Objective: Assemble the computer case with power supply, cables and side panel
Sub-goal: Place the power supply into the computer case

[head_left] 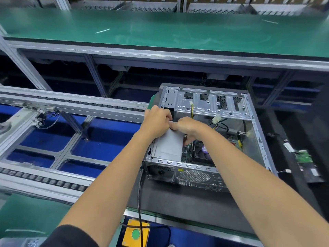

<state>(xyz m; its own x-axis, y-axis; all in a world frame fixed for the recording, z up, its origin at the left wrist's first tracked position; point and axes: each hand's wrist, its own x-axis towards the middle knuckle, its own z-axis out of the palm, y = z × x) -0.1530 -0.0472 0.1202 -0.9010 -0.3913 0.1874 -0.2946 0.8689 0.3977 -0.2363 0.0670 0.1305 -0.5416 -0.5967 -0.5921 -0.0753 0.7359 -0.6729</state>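
Grey metal power supply box gripped at far edge by both hands' curled fingers, left hand, right hand; yellow-black loose cables beside box risk being pinched if box is seated carelessly.

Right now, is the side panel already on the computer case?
No, the computer case lies open on top, with its motherboard and cables exposed.

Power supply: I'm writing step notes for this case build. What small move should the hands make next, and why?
Probably ease the power supply toward the case's rear corner: both hands, left and right, meet at its far edge, and loose cables lie unplugged beside it.
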